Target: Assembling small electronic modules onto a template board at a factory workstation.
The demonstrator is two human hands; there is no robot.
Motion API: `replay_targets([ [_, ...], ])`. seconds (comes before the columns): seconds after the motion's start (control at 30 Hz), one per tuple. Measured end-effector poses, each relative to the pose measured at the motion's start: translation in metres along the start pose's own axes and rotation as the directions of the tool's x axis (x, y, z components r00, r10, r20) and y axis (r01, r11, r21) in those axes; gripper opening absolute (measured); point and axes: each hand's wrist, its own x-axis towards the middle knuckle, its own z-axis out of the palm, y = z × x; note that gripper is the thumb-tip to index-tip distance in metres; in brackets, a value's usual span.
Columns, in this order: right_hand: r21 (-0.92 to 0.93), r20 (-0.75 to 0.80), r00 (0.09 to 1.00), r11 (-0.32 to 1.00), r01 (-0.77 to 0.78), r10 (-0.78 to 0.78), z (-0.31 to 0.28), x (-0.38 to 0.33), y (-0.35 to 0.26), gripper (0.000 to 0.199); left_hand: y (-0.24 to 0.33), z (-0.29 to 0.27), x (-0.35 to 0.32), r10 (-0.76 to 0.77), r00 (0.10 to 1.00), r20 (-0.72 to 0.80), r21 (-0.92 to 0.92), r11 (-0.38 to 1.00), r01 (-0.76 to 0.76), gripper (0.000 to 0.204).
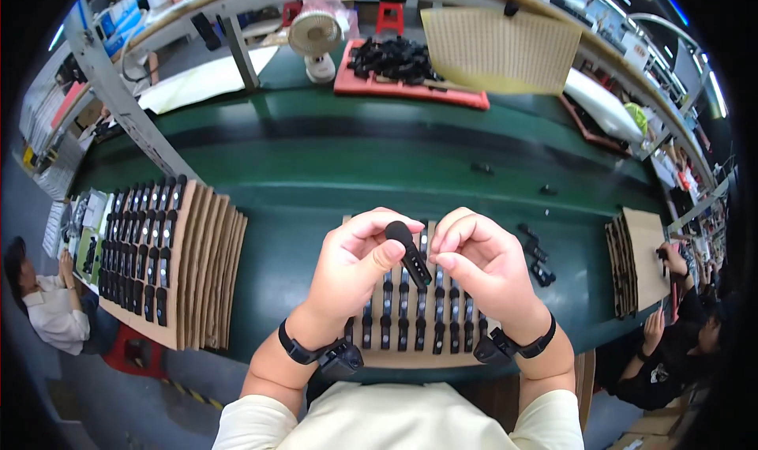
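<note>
Both hands are up over the near cardboard tray (410, 357): left hand (355, 264) pinches a small black part (409, 252), right hand (482, 260) curled closed against its lower end. Looks mid-check or assembly; I'd guess slotting it into a tray row needs careful lining up.

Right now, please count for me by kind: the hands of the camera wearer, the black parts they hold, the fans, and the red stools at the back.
Hands: 2, left hand and right hand
Held black part: 1
Fan: 1
Red stools: 2, one and another
Total: 6
</note>
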Motion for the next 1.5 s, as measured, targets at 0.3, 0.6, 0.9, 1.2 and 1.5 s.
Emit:
replay_targets([
  [0.3,0.202,0.082,0.990,0.971,-0.130,0.116,0.004,-0.023,0.017,0.009,-0.005,0.013,-0.026,-0.050,0.998,-0.043,-0.042,0.998,0.048,0.033],
  [0.6,0.211,0.081,0.982,0.960,-0.182,0.169,0.005,-0.025,0.016,0.007,-0.008,0.013,-0.028,-0.076,0.996,-0.046,-0.075,0.995,0.073,0.032],
  [0.9,0.219,0.072,0.981,0.956,-0.194,0.182,0.005,-0.022,0.020,0.008,-0.008,0.011,-0.027,-0.072,0.997,-0.038,-0.046,0.996,0.070,0.029],
  [1.2,0.377,0.101,0.946,0.868,-0.324,0.310,0.009,-0.028,0.029,0.009,-0.007,0.009,-0.025,-0.022,0.999,0.033,0.061,0.998,0.020,0.019],
  [1.5,0.409,0.155,0.937,0.843,-0.348,0.312,0.011,-0.032,0.037,0.014,-0.007,0.014,-0.027,-0.021,1.000,0.014,0.029,0.999,0.021,0.020],
])
